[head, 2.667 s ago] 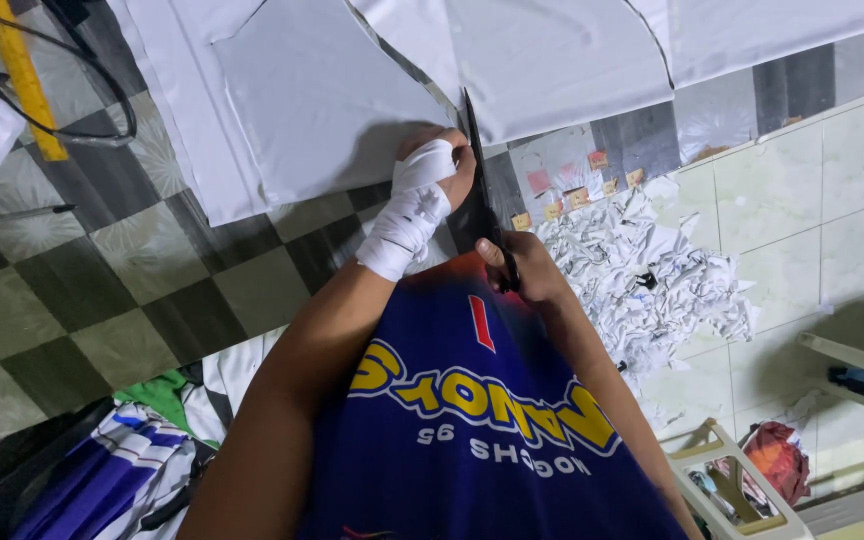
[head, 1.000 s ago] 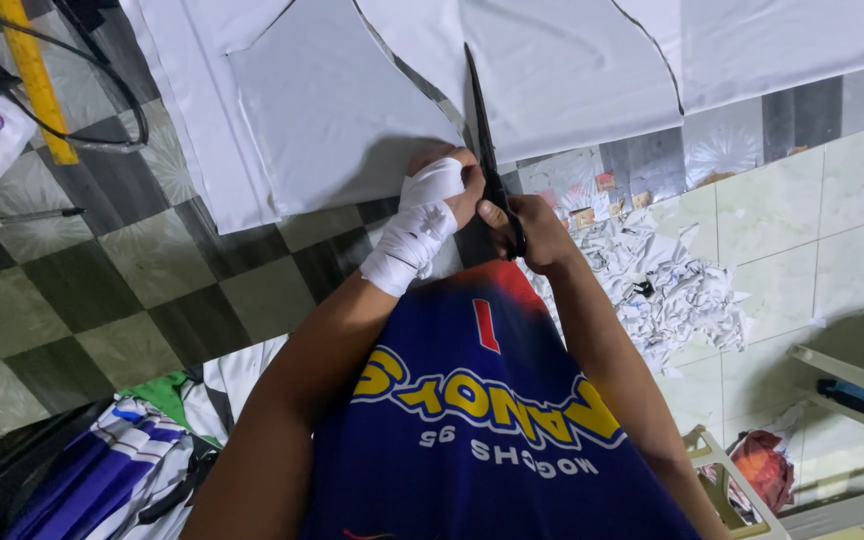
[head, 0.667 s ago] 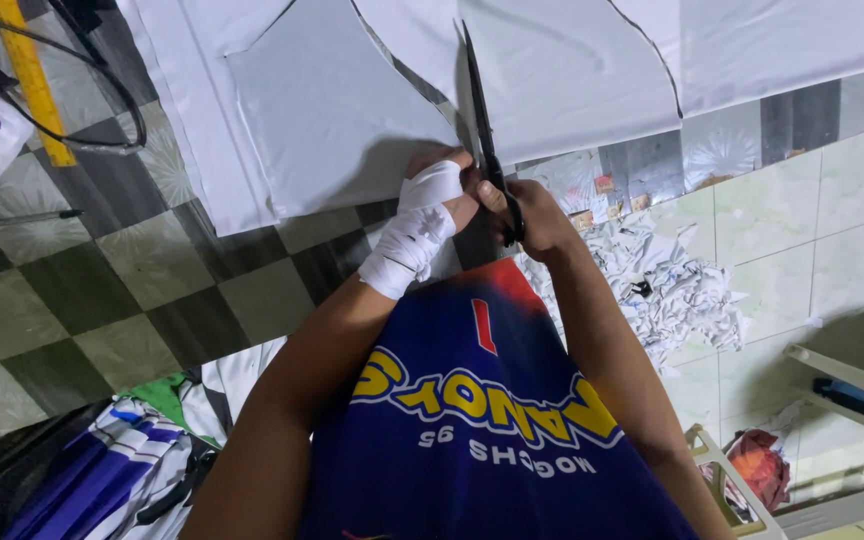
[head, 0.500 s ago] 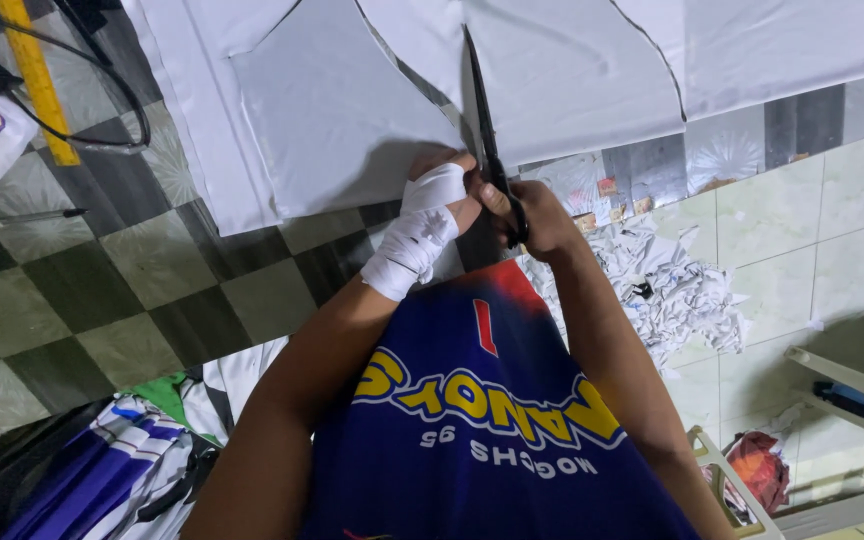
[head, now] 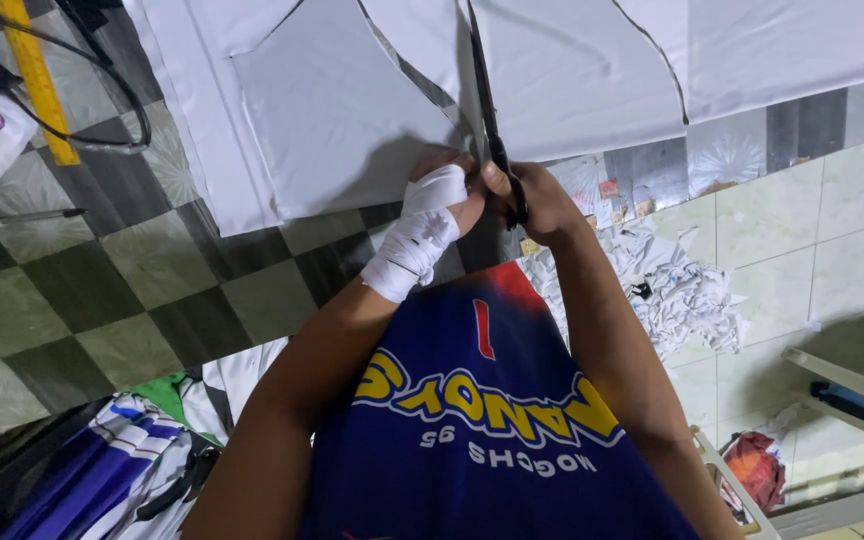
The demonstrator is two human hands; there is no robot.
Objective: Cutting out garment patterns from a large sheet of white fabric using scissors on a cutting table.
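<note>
White fabric [head: 332, 110] lies spread over the tiled floor at the top of the head view, with cut lines running through it. My right hand [head: 537, 200] grips black scissors [head: 487, 105] whose blades point away from me into the cloth. My left hand [head: 432, 215], wrapped in a white bandage, sits right beside the scissors' handles and presses the near edge of the fabric. My forearms and a blue printed shirt fill the lower middle.
A heap of white fabric scraps [head: 677, 285] lies to the right on pale tiles. A yellow ruler [head: 37, 80] and black cable [head: 102, 70] rest at the top left. Striped garments [head: 112, 470] lie at the bottom left, a white plastic frame [head: 832, 400] at the bottom right.
The scissors have advanced farther into the white fabric, away from me. My two hands have stayed close together at the cloth's near edge.
</note>
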